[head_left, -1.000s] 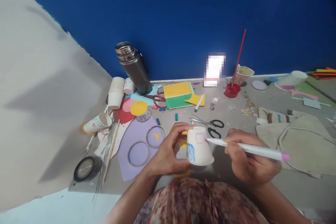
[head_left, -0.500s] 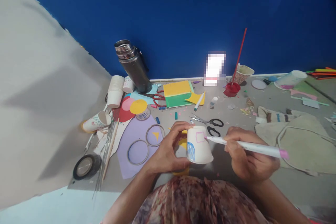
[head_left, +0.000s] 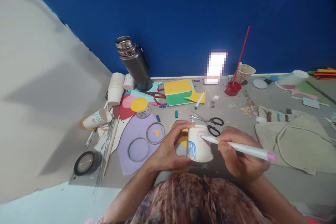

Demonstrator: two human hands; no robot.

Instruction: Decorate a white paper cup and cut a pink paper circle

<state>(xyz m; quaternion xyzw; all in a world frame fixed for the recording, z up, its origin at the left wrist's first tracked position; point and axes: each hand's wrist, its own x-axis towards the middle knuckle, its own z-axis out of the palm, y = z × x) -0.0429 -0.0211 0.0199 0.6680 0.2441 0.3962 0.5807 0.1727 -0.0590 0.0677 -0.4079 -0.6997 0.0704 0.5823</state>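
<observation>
My left hand (head_left: pixel 169 147) grips a white paper cup (head_left: pixel 198 145) turned upside down, just above the grey floor. The cup bears a blue scribbled shape low on its side and a pink outlined square near its base. My right hand (head_left: pixel 238 152) holds a white marker with a pink cap (head_left: pixel 241 149), and its tip touches the cup at the pink square. Black-handled scissors (head_left: pixel 211 125) lie just behind the cup.
A steel flask (head_left: pixel 133 63) stands by the blue wall, with stacked paper cups (head_left: pixel 115 88), coloured paper sheets (head_left: pixel 178 92), two metal rings (head_left: pixel 147 140) on lilac paper, a tape roll (head_left: pixel 85 162), a red paint dish with brush (head_left: pixel 233 87) and a beige cloth bag (head_left: pixel 296 140).
The marker tip has shifted left onto the pink square, my right hand moving closer to the cup. The cup has stayed in my left hand.
</observation>
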